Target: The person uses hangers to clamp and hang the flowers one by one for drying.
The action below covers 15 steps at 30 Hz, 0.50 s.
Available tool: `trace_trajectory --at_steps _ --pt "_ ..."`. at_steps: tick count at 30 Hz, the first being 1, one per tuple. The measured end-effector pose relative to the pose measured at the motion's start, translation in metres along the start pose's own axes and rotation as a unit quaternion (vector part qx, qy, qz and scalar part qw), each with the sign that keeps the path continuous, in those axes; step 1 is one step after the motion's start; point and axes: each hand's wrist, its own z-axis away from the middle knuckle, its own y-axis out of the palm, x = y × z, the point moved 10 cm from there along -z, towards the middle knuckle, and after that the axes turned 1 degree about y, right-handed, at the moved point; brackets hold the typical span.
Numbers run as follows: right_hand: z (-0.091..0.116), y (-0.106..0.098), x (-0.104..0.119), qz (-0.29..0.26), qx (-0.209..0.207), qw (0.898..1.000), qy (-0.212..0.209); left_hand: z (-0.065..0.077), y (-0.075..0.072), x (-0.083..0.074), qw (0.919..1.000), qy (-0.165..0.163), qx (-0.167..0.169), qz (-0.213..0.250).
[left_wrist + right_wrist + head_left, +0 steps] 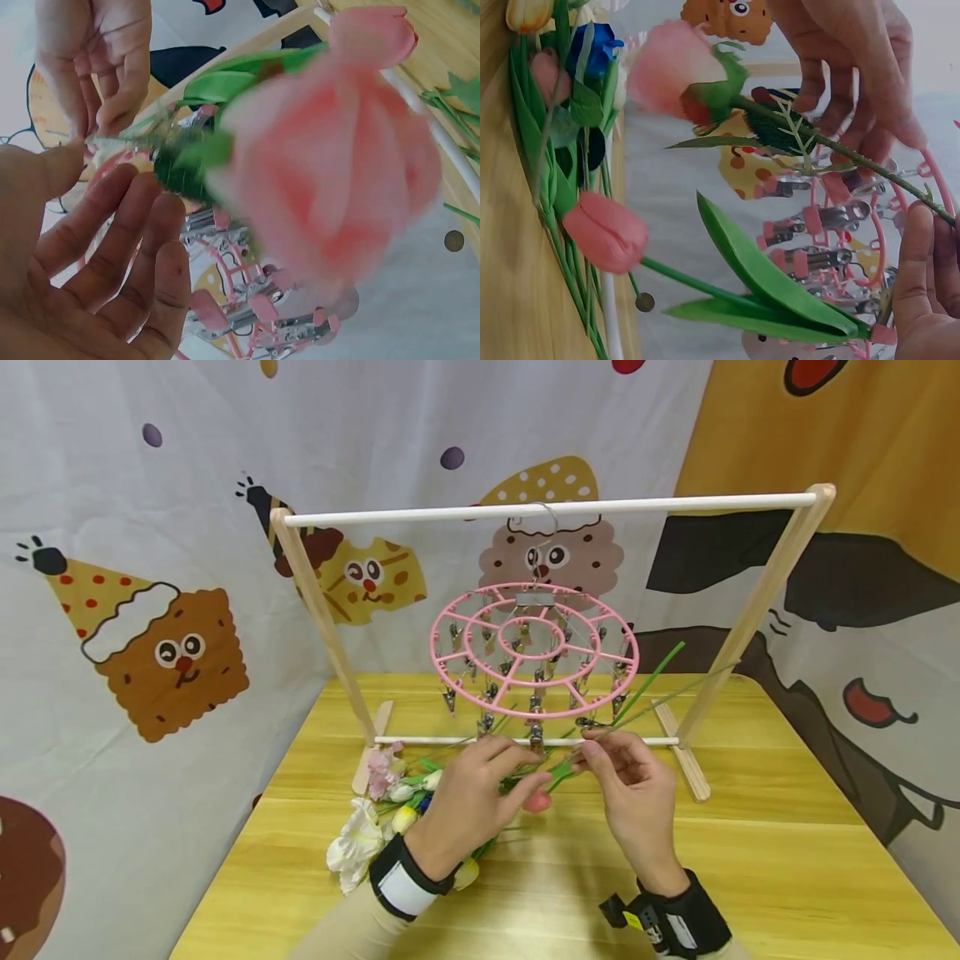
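A pink rose (330, 172) with a thin green stem (840, 150) fills much of the left wrist view. My right hand (637, 793) pinches that stem between thumb and fingers. Close by, my left hand (472, 793) has its fingers loosely bent beside the stem; its thumb (909, 133) stands apart from them. Below the rose in the right wrist view, a pink tulip (606, 232) with broad leaves (750, 262) is held at its stem by a pink-tipped clip (883, 334). My left hand hides the rose's bloom in the head view.
A round pink clip hanger (442, 681) with several metal clips hangs from the white bar (412, 514) of a wooden stand (772, 577). Left of my hands, a pile of artificial flowers (356, 843) lies on the wooden table (780, 868). A cartoon-print cloth (375, 435) covers the back.
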Motion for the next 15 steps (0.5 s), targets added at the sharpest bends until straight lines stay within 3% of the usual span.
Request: trace_trajectory --at_steps 9,15 --pt "-0.004 -0.003 0.003 0.015 0.01 1.0 -0.019 -0.001 -0.018 0.014 0.9953 -0.05 -0.073 0.039" --pt "-0.006 -0.004 0.001 0.028 0.012 0.999 -0.014 -0.008 -0.01 0.012 0.9951 -0.063 -0.054 0.054"
